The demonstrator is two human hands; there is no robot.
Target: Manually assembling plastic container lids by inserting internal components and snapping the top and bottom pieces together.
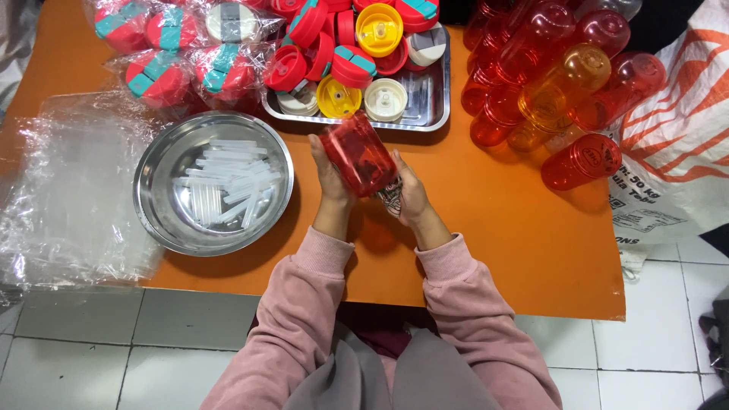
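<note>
A translucent red plastic bottle (pixel 357 154) is held between both hands over the orange table (pixel 516 235), tilted with its base toward the tray. My left hand (pixel 331 182) grips its left side and my right hand (pixel 408 193) grips its right side. Pink sleeves cover both forearms. A round steel bowl (pixel 156 201) holding several clear plastic straws (pixel 226 186) sits to the left of my hands. Beyond the bottle, a steel tray (pixel 425 99) is piled with red, yellow and white lids (pixel 353 67).
A heap of red and orange bottles (pixel 547 83) lies at the right rear, one (pixel 581 161) apart from it. Bagged red lids with teal tabs (pixel 171 53) fill the left rear. Clear plastic bags (pixel 68 190) cover the left edge. A white printed sack (pixel 668 167) hangs at right.
</note>
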